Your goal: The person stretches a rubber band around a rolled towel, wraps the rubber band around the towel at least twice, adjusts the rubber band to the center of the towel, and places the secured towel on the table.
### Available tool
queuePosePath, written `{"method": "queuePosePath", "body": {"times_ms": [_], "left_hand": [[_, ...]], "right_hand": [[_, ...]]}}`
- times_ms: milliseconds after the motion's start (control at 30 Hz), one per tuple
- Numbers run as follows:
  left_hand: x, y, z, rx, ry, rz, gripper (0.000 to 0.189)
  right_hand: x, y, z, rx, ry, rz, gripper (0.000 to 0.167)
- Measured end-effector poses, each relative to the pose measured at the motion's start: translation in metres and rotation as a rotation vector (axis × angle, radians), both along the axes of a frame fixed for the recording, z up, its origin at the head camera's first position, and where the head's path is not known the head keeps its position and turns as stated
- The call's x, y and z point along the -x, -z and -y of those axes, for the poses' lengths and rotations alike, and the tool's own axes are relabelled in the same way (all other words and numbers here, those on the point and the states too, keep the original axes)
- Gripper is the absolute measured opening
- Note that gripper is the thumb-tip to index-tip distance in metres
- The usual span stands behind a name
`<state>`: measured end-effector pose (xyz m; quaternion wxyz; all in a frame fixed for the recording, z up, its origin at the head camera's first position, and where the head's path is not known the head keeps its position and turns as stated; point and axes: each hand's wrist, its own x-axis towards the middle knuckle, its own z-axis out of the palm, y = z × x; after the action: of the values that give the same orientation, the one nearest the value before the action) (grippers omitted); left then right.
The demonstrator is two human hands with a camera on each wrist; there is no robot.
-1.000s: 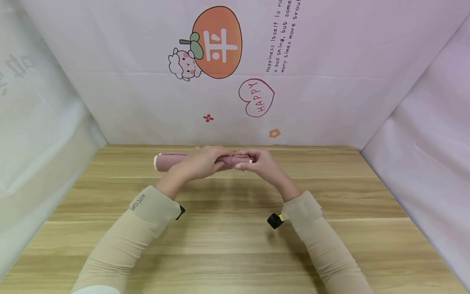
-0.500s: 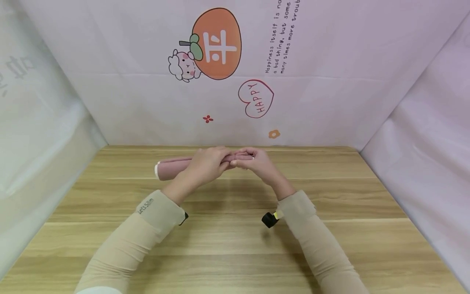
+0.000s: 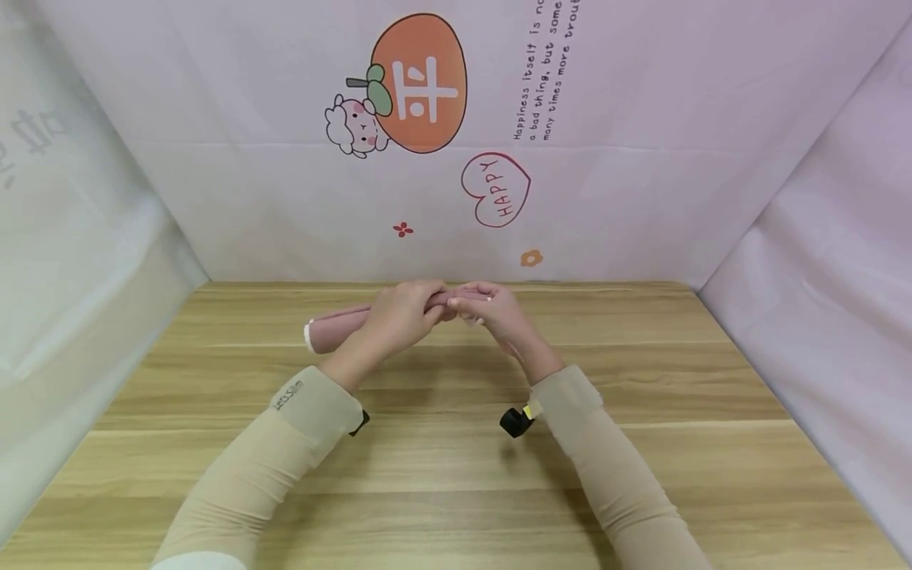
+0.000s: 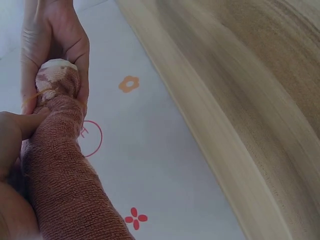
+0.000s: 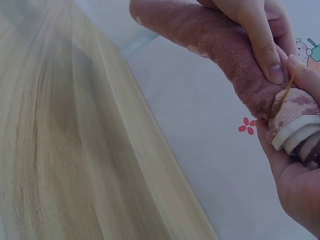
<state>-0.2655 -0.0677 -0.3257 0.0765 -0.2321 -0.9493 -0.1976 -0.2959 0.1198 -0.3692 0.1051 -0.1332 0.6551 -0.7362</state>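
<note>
A rolled pink towel [image 3: 338, 328] with white-edged ends is held up near the table's back edge. My left hand [image 3: 404, 313] grips it around the middle, thumb lying along the roll in the right wrist view. At the other end, my right hand [image 3: 496, 310] has its fingers and thumb around the towel. A thin orange-yellow rubber band [image 5: 287, 91] circles the roll close to that end and pinches it narrower. Part of the band is stretched up to the right hand's thumb. Layered white trim [image 5: 300, 132] shows at the towel's end; the palms hide some of the roll.
The wood-grain table [image 3: 442, 475] stretches out below both forearms. White cloth [image 3: 606, 198] with printed cartoons and lettering hangs behind it, and further white cloth stands at both sides. A small black camera [image 3: 516, 422] sits at the right wrist.
The towel's left end has dropped slightly toward me and shifted right. My right hand has come a little left and turned at the towel's end. The left hand keeps its grip.
</note>
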Motion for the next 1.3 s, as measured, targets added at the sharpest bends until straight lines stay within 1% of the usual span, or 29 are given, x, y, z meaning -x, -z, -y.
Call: {"method": "queuePosePath", "body": {"times_ms": [67, 133, 200, 333, 467, 533, 733, 900, 967, 1033, 1100, 1200, 1300], "left_hand": [[0.001, 0.000, 0.000, -0.012, 0.000, 0.007, 0.017], [0.002, 0.001, 0.000, -0.022, 0.003, 0.020, 0.018], [0.003, 0.001, 0.001, -0.029, 0.007, 0.040, 0.019], [0.004, 0.001, 0.002, -0.043, 0.011, 0.071, 0.019], [0.005, 0.000, 0.002, -0.046, 0.011, 0.074, 0.018], [0.004, 0.000, 0.001, -0.038, 0.008, 0.069, 0.017], [0.003, 0.002, -0.002, 0.012, -0.005, 0.064, 0.018], [0.002, 0.004, -0.005, 0.048, -0.024, 0.057, 0.019], [0.002, 0.005, -0.007, 0.049, -0.027, 0.052, 0.019], [0.002, 0.005, -0.007, 0.040, -0.030, 0.046, 0.019], [0.002, 0.005, -0.008, 0.024, -0.034, 0.046, 0.018], [0.001, 0.005, -0.009, 0.002, -0.043, 0.053, 0.017], [0.001, 0.005, -0.012, 0.005, -0.062, 0.056, 0.017]], "right_hand": [[0.000, 0.000, -0.001, 0.005, -0.003, 0.004, 0.017], [0.001, 0.000, -0.002, -0.022, -0.004, -0.004, 0.017], [0.002, -0.001, -0.005, -0.082, -0.013, -0.031, 0.021], [0.003, -0.005, -0.013, -0.232, -0.057, -0.106, 0.032], [0.004, -0.009, -0.017, -0.310, -0.107, -0.142, 0.037], [0.005, -0.011, -0.019, -0.326, -0.131, -0.132, 0.038], [0.006, -0.008, -0.028, -0.358, -0.191, -0.052, 0.041], [0.008, -0.007, -0.035, -0.346, -0.261, 0.007, 0.047], [0.008, -0.005, -0.035, -0.319, -0.274, 0.028, 0.052], [0.007, -0.003, -0.034, -0.271, -0.268, 0.050, 0.056], [0.006, 0.000, -0.032, -0.198, -0.251, 0.078, 0.056], [0.003, 0.004, -0.027, -0.087, -0.202, 0.115, 0.046], [0.001, 0.006, -0.021, -0.020, -0.153, 0.143, 0.036]]}}
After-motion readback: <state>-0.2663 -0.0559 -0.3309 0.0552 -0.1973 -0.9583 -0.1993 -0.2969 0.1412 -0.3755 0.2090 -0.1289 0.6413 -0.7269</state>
